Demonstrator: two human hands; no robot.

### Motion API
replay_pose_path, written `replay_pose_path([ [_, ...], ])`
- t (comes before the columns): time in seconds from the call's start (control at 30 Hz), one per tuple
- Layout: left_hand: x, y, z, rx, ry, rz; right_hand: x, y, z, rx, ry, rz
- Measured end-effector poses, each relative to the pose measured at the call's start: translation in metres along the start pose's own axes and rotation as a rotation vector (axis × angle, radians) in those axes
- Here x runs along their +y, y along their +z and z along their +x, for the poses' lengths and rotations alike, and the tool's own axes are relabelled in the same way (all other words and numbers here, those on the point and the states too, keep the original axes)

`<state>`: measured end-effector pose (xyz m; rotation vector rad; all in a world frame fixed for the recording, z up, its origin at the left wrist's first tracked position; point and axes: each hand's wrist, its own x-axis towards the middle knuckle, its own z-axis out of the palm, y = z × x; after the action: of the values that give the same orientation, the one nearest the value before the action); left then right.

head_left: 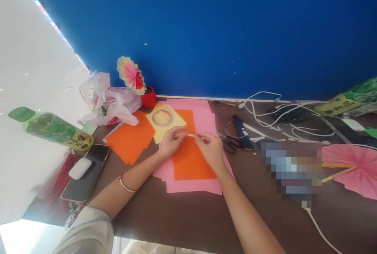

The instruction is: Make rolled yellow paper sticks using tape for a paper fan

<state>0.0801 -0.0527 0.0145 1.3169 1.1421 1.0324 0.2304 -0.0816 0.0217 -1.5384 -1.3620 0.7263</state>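
Observation:
My left hand (pixel 171 143) and my right hand (pixel 211 148) meet over the middle of the desk. Between their fingertips is a narrow yellow paper strip (pixel 190 135), pinched at both ends; the fingers hide part of it. Below the hands lies an orange sheet (pixel 193 165) on top of several pink sheets (pixel 204 108). Just beyond my left hand, a roll of tape (pixel 161 125) rests flat on yellow paper (pixel 178 119). More orange paper (pixel 131 138) is spread to the left of that.
At left are a green bottle (pixel 55 128) and a phone (pixel 96 159) bearing a white case (pixel 80 168). Behind stand a plastic bag (pixel 118 106) and a red pot (pixel 149 97) holding a paper fan (pixel 131 74). Scissors (pixel 231 144), a box cutter (pixel 243 133), cables (pixel 256 114) and a pink fan (pixel 350 163) lie right.

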Motion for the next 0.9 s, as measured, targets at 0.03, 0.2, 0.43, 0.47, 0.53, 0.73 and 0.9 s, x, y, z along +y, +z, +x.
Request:
replay_pose_path([
  [0.03, 0.0, 0.0, 0.0, -0.003, -0.008, -0.014, 0.001, -0.001, 0.001, -0.002, 0.001, 0.011],
  [0.2, -0.003, -0.001, 0.001, -0.03, -0.024, -0.018, 0.007, -0.002, 0.004, 0.002, 0.015, 0.066],
  [0.43, -0.006, -0.009, 0.003, 0.007, 0.069, 0.119, 0.015, -0.002, 0.008, -0.057, 0.012, 0.075],
  [0.47, -0.003, -0.01, 0.001, 0.036, 0.123, 0.198, 0.016, -0.002, 0.008, -0.077, -0.007, 0.063],
  [0.53, 0.003, -0.013, -0.006, 0.072, 0.288, 0.445, 0.018, -0.001, 0.009, -0.097, -0.044, 0.028],
  [0.73, -0.003, 0.0, -0.026, -0.134, 0.511, 1.09, 0.018, 0.001, 0.009, -0.093, -0.092, -0.093],
  [0.9, -0.025, 0.003, -0.025, -0.168, 0.498, 1.154, 0.018, -0.001, 0.013, -0.05, -0.088, -0.192],
])
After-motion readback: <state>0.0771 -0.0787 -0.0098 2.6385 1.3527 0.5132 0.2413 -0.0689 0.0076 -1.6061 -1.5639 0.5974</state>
